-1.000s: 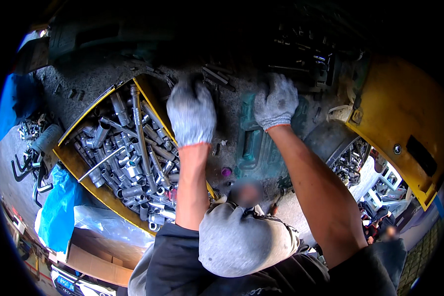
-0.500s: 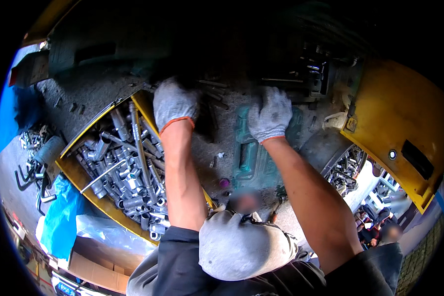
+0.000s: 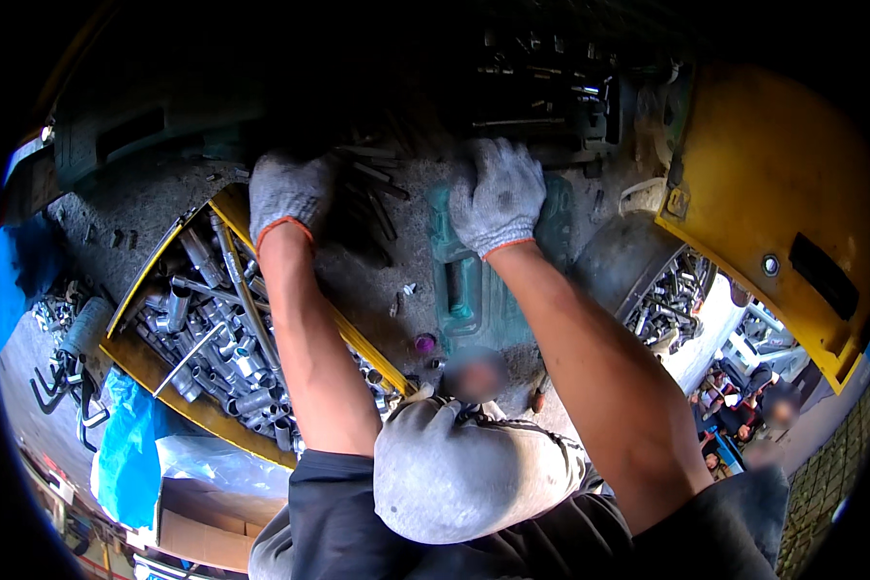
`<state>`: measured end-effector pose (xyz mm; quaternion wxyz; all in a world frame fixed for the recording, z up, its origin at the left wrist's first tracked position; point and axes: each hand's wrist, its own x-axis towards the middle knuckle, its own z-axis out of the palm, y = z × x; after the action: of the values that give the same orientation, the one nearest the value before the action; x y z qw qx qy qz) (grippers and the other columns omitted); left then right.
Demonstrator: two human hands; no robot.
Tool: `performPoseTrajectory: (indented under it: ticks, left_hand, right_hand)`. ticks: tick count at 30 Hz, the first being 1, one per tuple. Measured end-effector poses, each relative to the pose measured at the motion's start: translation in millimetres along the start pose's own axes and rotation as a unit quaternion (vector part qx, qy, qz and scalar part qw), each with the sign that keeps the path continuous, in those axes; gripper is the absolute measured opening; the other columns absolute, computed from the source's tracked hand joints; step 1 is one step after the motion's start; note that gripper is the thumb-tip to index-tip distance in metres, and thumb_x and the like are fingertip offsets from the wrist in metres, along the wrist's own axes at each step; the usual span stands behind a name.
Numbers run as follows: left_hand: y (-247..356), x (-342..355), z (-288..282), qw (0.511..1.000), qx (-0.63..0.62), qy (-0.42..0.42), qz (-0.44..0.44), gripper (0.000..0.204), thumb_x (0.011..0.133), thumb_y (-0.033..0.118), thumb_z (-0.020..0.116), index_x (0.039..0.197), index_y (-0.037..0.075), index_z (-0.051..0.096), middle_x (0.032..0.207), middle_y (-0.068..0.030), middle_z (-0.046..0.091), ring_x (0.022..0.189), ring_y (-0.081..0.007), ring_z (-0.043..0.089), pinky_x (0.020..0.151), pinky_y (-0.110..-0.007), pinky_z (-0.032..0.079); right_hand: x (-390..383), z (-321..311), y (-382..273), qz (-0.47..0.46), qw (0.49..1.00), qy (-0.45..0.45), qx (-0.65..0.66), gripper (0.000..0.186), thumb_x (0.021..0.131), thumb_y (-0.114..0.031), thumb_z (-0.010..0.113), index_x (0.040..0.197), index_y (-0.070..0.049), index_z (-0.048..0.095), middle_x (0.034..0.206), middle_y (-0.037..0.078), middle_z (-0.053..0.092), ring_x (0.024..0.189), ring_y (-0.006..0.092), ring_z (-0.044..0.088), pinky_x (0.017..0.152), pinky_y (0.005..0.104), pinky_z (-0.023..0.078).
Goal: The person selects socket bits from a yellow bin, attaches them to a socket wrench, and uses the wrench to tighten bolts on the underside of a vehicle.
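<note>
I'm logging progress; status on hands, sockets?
Left hand by yellow bin, grip shadowed. Right hand over green case, grip unclear. Sockets heaped in bin; left forearm partly blocks view.

We see the left glove and right glove in mottled grey-white, cuffs orange. A yellow-edged tray at left frames silvery sockets; the moulded panel is teal, perhaps darkened by shadow at its far end; the right-hand cover, yellow.

Here I see 1 rough grey surface; on it are lying 1 yellow bin at frame left, 1 green moulded case and 1 purple piece near centre, dark bars at upper centre.
</note>
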<state>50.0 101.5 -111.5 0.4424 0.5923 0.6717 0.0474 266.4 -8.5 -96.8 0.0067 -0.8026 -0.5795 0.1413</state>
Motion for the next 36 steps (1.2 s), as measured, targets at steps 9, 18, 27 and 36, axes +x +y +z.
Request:
performPoseTrajectory:
  ticks: [9, 18, 27, 36]
  left_hand:
    - [-9.3, 10.0, -1.1, 0.998, -0.03, -0.043, -0.042, 0.05, 0.084, 0.035, 0.07, 0.121, 0.002, 0.069, 0.122, -0.0243, 0.069, 0.115, -0.04, 0.064, 0.097, -0.041, 0.05]
    - [12.3, -0.6, -14.6, 0.996, 0.033, -0.055, -0.056, 0.056, 0.086, 0.043, 0.073, 0.124, 0.003, 0.069, 0.123, -0.0244, 0.068, 0.116, -0.0391, 0.064, 0.099, -0.041, 0.049]
    - [-1.6, 13.8, -10.8, 0.985, 0.025, -0.08, -0.151, 0.053, 0.085, 0.034, 0.076, 0.122, -0.003, 0.069, 0.123, -0.0201, 0.069, 0.109, -0.0305, 0.065, 0.096, -0.039, 0.05]
    - [8.7, 6.1, -7.7, 0.992, 0.058, -0.055, -0.101, 0.057, 0.087, 0.045, 0.068, 0.124, 0.002, 0.069, 0.127, -0.0256, 0.066, 0.12, -0.0393, 0.062, 0.101, -0.043, 0.047]
  right_hand:
    - [1.3, 0.6, -3.2, -0.011, 0.998, 0.056, 0.003, 0.025, 0.085, -0.029, 0.059, 0.102, -0.011, 0.067, 0.104, 0.014, 0.066, 0.101, 0.0376, 0.059, 0.09, 0.0501, 0.046]
    - [-1.2, 3.2, 0.1, -0.012, 0.998, 0.055, -0.012, 0.028, 0.084, -0.029, 0.06, 0.105, -0.011, 0.066, 0.107, 0.014, 0.066, 0.104, 0.0373, 0.059, 0.092, 0.0505, 0.046]
    - [2.0, -3.8, -2.0, 0.021, 0.999, -0.02, -0.035, 0.049, 0.082, -0.041, 0.066, 0.121, -0.012, 0.067, 0.118, 0.012, 0.066, 0.114, 0.0317, 0.058, 0.1, 0.0474, 0.044]
    - [-0.4, 0.8, 1.3, 0.007, 0.999, 0.04, -0.023, 0.033, 0.081, -0.03, 0.063, 0.108, -0.013, 0.067, 0.109, 0.012, 0.067, 0.106, 0.0354, 0.06, 0.093, 0.049, 0.047]
